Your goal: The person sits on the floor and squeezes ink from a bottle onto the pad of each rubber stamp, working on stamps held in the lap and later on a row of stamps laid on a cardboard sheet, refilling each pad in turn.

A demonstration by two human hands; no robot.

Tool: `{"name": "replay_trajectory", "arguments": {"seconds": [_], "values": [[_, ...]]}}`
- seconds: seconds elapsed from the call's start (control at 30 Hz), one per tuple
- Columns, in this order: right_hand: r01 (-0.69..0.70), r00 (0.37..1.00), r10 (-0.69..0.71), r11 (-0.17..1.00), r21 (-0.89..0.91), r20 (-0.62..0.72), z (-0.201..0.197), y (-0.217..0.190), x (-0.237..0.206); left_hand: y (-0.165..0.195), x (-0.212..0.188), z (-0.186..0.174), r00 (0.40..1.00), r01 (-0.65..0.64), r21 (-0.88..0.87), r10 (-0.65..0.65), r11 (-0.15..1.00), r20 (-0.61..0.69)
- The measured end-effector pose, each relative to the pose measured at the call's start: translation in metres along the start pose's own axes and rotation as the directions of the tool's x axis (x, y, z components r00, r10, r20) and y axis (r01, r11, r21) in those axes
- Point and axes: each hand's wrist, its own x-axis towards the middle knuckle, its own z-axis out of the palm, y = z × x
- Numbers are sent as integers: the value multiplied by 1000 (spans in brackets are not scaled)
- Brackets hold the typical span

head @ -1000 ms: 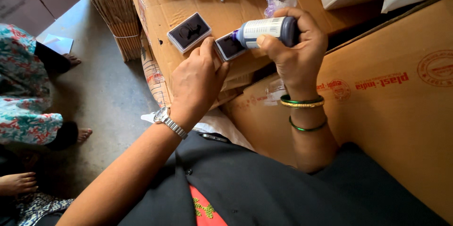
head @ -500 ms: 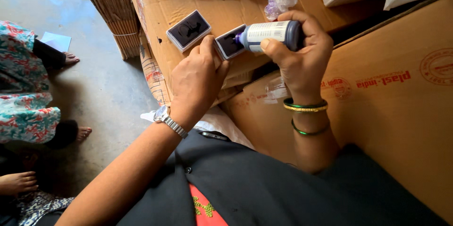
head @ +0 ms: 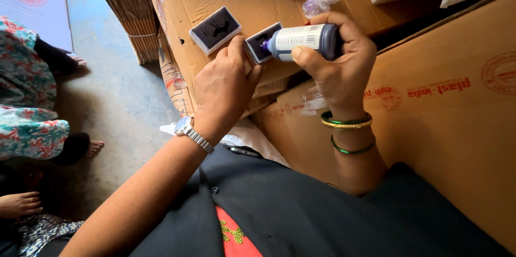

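Just above centre frame, the ink bottle [head: 306,39] lies sideways in her right hand [head: 338,71], fingers wrapped round it, nozzle meeting the small stamp pad [head: 259,46] so ink lands inside. Her left hand [head: 226,88] pinches that pad steady on the cardboard box [head: 279,2]. Another open stamp pad [head: 216,29] waits to its left.

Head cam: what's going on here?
A person seated at a cardboard box holds a small ink bottle sideways in the right hand, its nozzle against a small square stamp pad. The left hand steadies that pad. A second, similar pad lies just left of it on the box, with more along the far edge.
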Motion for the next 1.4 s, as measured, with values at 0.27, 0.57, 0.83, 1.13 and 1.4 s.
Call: {"name": "replay_trajectory", "arguments": {"seconds": [0.27, 0.57, 0.83, 1.13, 1.4], "values": [[-25, 1000, 25, 999, -26, -3, -6, -2, -8, -3, -2, 1, 998, -48, -5, 48, 999, -28], [-43, 999, 43, 999, 21, -24, -17, 4, -10, -3, -3, 3, 999, -40, 31, 40, 999, -22], [-31, 997, 33, 999, 23, -66, -19, 5, -7, -2, -4, 1, 999, -43, 43, 44, 998, -16], [21, 1000, -21, 1000, 7, -17, -20, 6, -8, -1, -5, 0, 999, -39, 42, 40, 998, -15], [-28, 992, 46, 989, 148, -118, -17, 14, 3, 1, -4, 0, 1000, -18, 52, 18, 998, -3]]}}
